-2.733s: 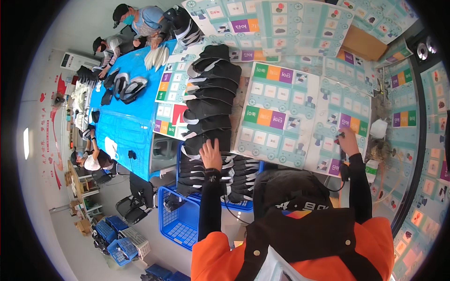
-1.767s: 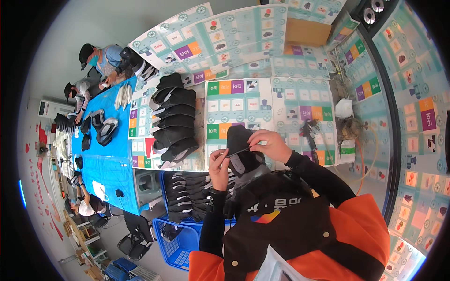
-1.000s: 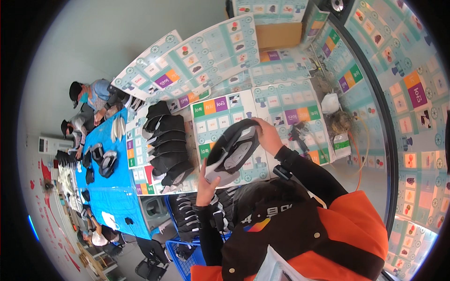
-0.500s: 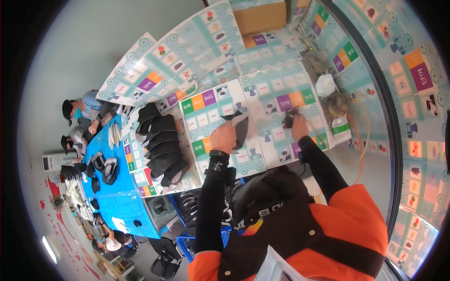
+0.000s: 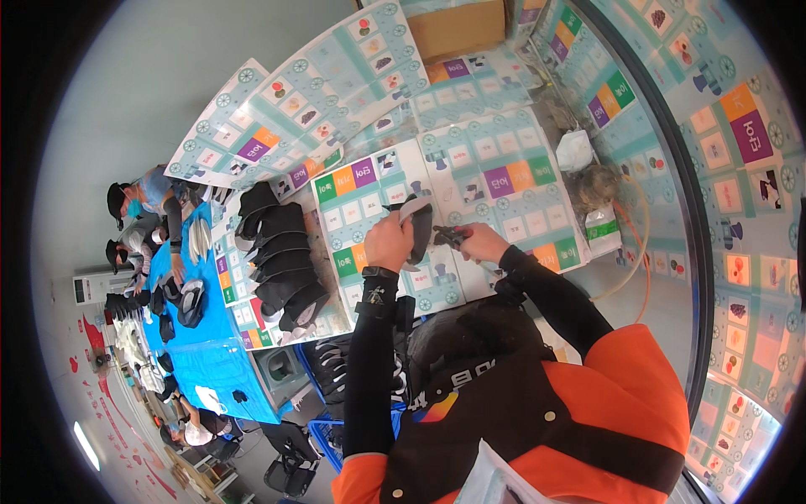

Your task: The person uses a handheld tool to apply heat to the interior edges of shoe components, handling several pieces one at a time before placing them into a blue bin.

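My left hand (image 5: 389, 243) grips a dark shoe upper (image 5: 421, 234) with a pale grey lining, holding it raised over the patterned bench sheet (image 5: 361, 214). Closed around a small dark tool (image 5: 449, 237), shaped like a spray gun, is my right hand (image 5: 484, 243). The tool's front end points at the upper, a short gap away. To the left of my left hand, several black uppers (image 5: 290, 265) lie nested in a row along the bench. My right fingers partly cover the tool's handle.
A cardboard box (image 5: 457, 32) stands at the back. On the right are a white cup-like container (image 5: 574, 151), a green-white packet (image 5: 601, 232) and an orange hose (image 5: 631, 244). A blue table (image 5: 197, 370) with dark pieces is at left, with people working beside it. A blue crate (image 5: 323, 433) sits below.
My right hand has moved left with the dark tool, close to the shoe upper. My left hand has turned the upper slightly, showing more pale lining. The view has shifted a little.
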Demonstrator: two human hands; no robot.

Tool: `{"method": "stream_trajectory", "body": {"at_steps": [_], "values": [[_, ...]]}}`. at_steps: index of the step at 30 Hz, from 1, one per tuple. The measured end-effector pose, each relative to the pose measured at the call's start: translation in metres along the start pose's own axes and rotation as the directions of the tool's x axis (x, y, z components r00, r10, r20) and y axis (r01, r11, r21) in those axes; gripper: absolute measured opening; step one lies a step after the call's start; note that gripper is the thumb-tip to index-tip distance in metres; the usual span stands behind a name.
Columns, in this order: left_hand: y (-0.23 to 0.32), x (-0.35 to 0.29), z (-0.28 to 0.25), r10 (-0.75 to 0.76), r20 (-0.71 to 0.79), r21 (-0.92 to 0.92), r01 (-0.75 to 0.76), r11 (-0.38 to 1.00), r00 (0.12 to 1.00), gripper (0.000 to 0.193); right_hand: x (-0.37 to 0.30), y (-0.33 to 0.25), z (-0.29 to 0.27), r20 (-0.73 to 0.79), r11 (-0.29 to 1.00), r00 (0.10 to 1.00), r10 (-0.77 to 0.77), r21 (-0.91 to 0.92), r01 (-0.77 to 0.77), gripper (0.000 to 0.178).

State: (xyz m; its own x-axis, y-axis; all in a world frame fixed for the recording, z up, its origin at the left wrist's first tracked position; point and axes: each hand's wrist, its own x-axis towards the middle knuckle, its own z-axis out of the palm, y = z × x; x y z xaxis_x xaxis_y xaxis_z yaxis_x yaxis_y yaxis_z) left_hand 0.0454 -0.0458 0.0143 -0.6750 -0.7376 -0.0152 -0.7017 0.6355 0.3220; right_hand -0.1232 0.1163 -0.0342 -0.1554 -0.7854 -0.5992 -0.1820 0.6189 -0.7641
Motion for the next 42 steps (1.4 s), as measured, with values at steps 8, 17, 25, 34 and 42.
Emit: {"method": "stream_trajectory", "body": {"at_steps": [8, 17, 25, 34, 42], "values": [[-0.008, -0.008, 0.000, -0.032, -0.050, -0.061, 0.029, 0.998, 0.998, 0.027, 0.017, 0.013, 0.020, -0.193, 0.965, 0.959, -0.208, -0.202, 0.169, 0.021], [-0.004, -0.010, 0.000, -0.051, -0.073, -0.134, 0.041, 0.990, 0.996, 0.031, 0.014, 0.010, 0.018, -0.299, 0.976, 0.935, -0.192, -0.158, 0.150, 0.020], [-0.007, -0.015, -0.006, -0.062, -0.043, -0.107, 0.057, 0.993, 0.997, 0.031, 0.017, 0.001, 0.018, -0.229, 0.963, 0.948, -0.220, -0.204, 0.174, 0.026], [-0.012, -0.019, -0.005, -0.071, -0.062, -0.127, 0.063, 0.990, 0.996, 0.032, 0.025, 0.007, 0.026, -0.213, 0.948, 0.940, -0.266, -0.236, 0.215, 0.026], [-0.016, -0.020, -0.004, -0.099, -0.049, -0.119, 0.093, 0.988, 0.994, 0.031, 0.013, -0.005, 0.027, -0.119, 0.949, 0.964, -0.239, -0.238, 0.206, 0.026]]}}
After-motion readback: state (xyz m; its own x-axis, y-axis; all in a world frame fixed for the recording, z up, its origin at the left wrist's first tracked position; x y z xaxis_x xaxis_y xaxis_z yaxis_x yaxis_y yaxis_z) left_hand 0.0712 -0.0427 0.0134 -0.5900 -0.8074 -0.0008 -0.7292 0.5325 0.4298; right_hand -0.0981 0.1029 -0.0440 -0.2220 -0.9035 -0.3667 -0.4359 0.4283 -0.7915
